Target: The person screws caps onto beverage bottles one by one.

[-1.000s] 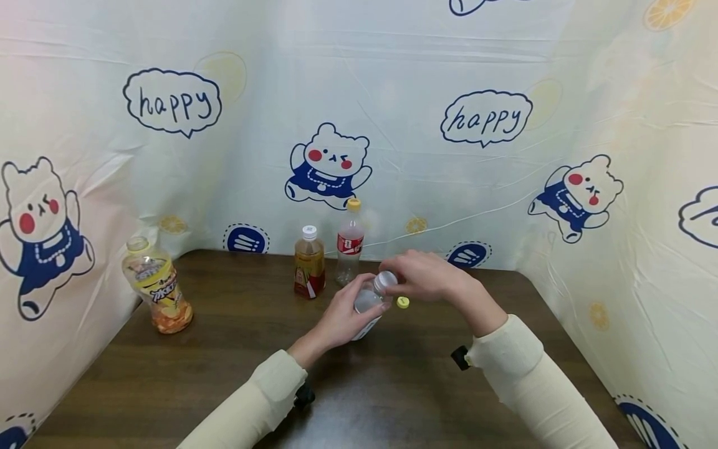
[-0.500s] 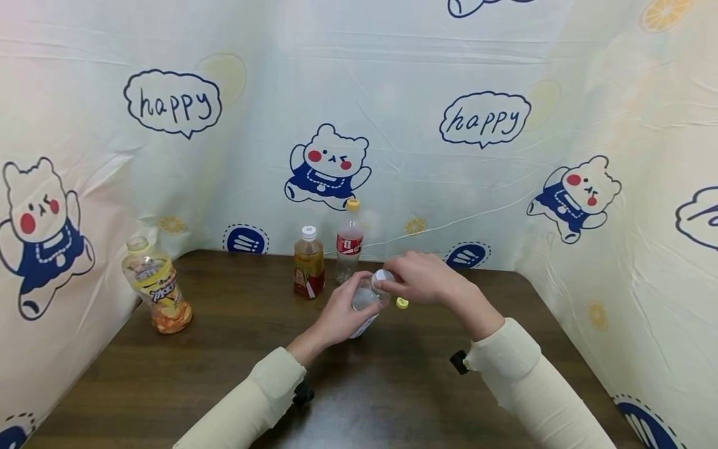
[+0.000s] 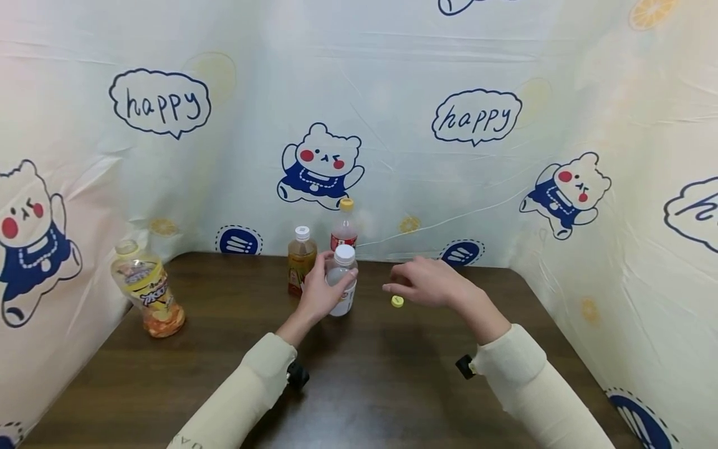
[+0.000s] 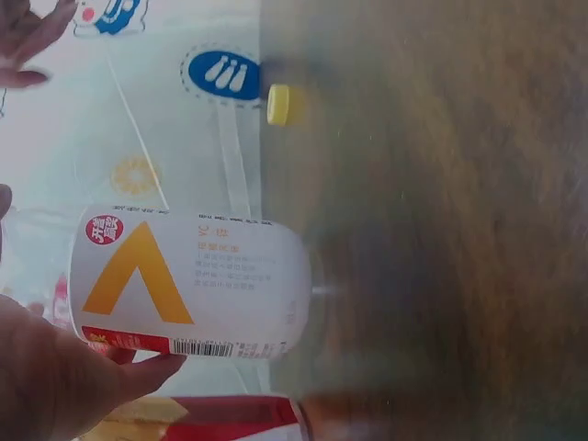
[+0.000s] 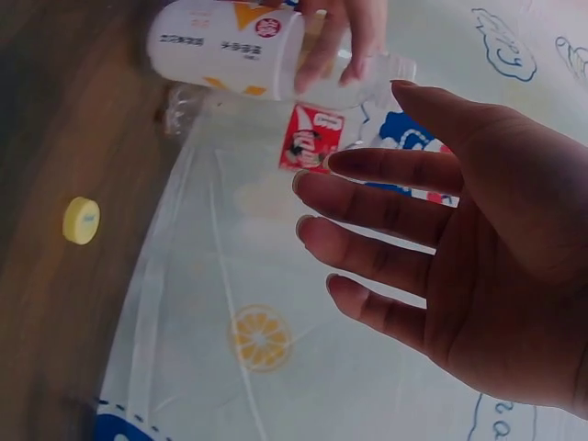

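The left hand's grip [image 3: 314,298] is curled round the upper part of a clear plastic bottle with a white label and an orange angular mark [image 3: 343,304], thumb on one side and fingers on the other, just below its white screw cap [image 3: 344,253]. The right hand's grip [image 3: 425,282] is loosely spread, fingers slightly bent, in the air to the right of the held bottle and apart from it. Near its fingertips in the head view, a small round yellow cap [image 3: 397,302] lies on the dark brown wooden tabletop [image 3: 359,393].

The held bottle stands about upright at mid-table; whether its base quite touches the tabletop is hard to tell. In the left wrist view its top end is washed out, and both hands are cut off by the frame.

Behind it, a clear bottle with a red label and yellow cap [image 3: 344,226] is hidden in its lower part. Just left, an amber bottle with a white cap [image 3: 300,265] is partly covered by the left hand. Well apart at the far left is a clear, waisted bottle with a yellow label [image 3: 150,290]. A pale sheet printed with bears [image 3: 392,174] hangs behind the tabletop.
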### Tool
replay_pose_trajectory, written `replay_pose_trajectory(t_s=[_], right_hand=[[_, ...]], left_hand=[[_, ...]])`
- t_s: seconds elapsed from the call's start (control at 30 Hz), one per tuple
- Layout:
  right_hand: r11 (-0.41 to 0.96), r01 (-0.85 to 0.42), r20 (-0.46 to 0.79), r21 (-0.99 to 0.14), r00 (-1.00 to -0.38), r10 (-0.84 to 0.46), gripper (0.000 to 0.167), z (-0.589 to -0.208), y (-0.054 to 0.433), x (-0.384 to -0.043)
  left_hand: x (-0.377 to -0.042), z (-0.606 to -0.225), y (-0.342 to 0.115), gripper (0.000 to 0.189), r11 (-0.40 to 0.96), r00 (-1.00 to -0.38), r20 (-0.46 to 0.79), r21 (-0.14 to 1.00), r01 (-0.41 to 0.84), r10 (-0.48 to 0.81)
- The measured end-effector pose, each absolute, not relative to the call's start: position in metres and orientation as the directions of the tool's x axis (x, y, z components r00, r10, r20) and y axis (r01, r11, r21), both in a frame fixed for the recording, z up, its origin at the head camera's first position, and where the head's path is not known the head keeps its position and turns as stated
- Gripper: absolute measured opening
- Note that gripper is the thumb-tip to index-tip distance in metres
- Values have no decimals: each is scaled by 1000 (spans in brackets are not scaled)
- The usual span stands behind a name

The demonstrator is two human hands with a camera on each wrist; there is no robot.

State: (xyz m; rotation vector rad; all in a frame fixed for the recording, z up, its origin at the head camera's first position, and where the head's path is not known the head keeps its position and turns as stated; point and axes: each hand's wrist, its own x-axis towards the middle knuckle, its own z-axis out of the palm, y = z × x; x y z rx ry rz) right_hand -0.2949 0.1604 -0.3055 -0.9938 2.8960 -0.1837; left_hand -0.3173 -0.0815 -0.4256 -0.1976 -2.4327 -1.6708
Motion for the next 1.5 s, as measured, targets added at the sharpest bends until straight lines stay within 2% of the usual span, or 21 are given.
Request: replay_pose_trajectory(t_s=[0.33,0.47,0.63,0.83,1.0,1.2,1.4,1.5], right_hand=[[798,-575,-58,-180,-804,-592,35,-322,170,-300],[807,-563,-65,-180,-811,-581,36,-324,174,-301],[812,-557,-75,-173,-815,-575,29,-331,181,-303],[820,-545,-92,-174,-820,-565,22,-343,189,-310],[826,-535,-100,-177,-825,-556,22,-354,192,-320],[812,-566,-81,-142,-811,-580,41,-367,192,-333],[827,-531,-102,-184,-827,-553,50,-381,190,-344],[834,-518,-107,-190,-833,-542,52,-390,187,-350]], left_hand=[[-322,-427,-90,75,369,-978,209,908,197,7],[-317,-425,-91,76,406,-961,276,878,252,-1],[-307,-421,-97,77,468,-929,370,822,324,-7],[-289,-410,-116,66,549,-872,489,731,404,-8],[-272,-393,-146,59,674,-769,633,605,424,-85],[-251,-373,-198,59,761,-604,773,506,406,-192],[-235,-366,-250,74,812,-431,838,488,320,-334],[-233,-365,-275,84,801,-388,814,545,250,-432]])
